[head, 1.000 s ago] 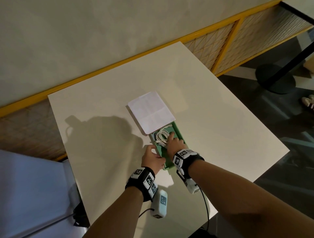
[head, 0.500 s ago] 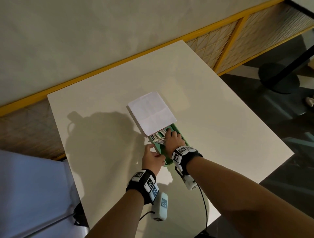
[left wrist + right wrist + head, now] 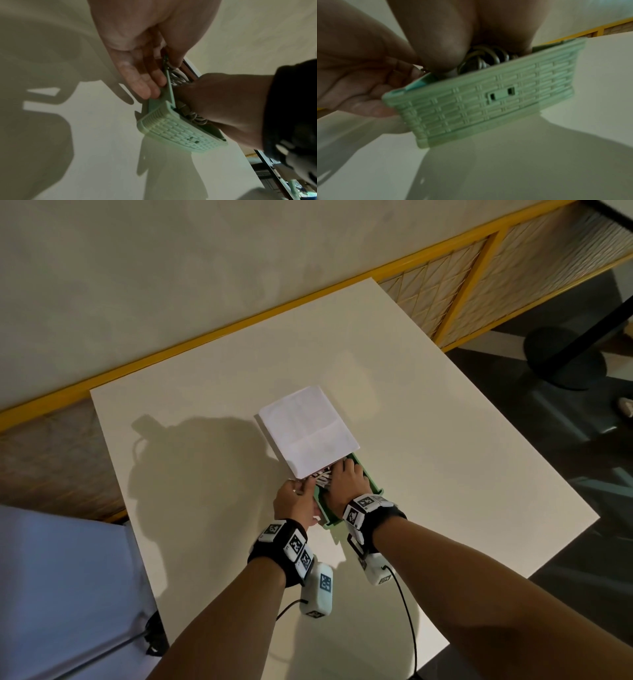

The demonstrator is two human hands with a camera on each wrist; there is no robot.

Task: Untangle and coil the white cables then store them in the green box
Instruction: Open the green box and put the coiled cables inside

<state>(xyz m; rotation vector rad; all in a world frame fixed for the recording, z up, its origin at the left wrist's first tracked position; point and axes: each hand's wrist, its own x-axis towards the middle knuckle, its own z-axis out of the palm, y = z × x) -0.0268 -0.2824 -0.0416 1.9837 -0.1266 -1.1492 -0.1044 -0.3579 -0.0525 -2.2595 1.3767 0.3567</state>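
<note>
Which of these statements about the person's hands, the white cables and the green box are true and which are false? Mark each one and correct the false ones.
1. The right hand presses down on the white cables inside the green box. True.
2. The left hand is off the box. False: it holds the box's side.
3. The white sheet covers the box's far end. True.
4. The box stands on the floor. False: it stands on the white table.
</note>
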